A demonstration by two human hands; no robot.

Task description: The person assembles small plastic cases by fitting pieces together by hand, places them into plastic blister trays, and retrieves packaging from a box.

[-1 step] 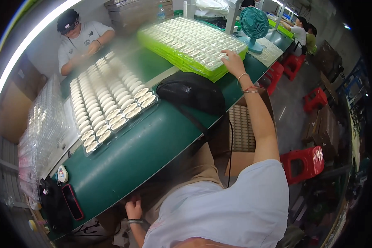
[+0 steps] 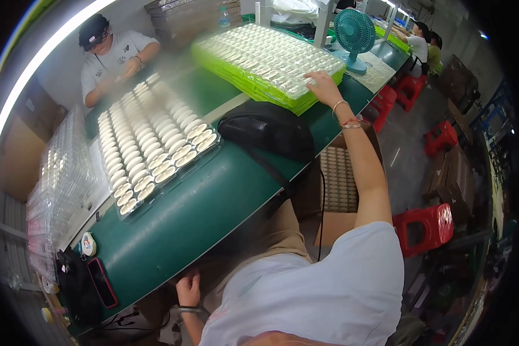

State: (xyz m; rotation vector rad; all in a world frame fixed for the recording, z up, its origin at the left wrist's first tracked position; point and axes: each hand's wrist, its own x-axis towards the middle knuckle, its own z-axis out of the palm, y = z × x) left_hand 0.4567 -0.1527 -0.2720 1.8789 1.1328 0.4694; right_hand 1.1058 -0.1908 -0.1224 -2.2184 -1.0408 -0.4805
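Observation:
My right hand [image 2: 324, 88] is over the near right corner of a clear tray of pale oval cases [image 2: 271, 56], which lies on stacked bright green trays [image 2: 279, 99]. Its fingers are apart and slightly bent, with nothing visible in them; whether the tips touch the cases I cannot tell. Below the table's near edge, beside my lap, my left hand [image 2: 188, 290] hangs with thumb and fingers apart and nothing seen in it. On the green table [image 2: 173, 242] left of centre, another clear tray [image 2: 216, 145] holds rows of pale oval cases [image 2: 147, 153], the nearest rows standing open.
A black bag [image 2: 268, 130] lies between the trays. Near the left end are a phone [image 2: 102, 282], a tape measure [image 2: 88, 244] and stacked clear trays [image 2: 60, 173]. A teal fan [image 2: 354, 32] stands at the back. Across the table sits a person [image 2: 118, 55]. Red stools [image 2: 424, 228] stand at right.
My right hand has shifted slightly left over the cases. The thumb and fingers of my left hand have moved a little.

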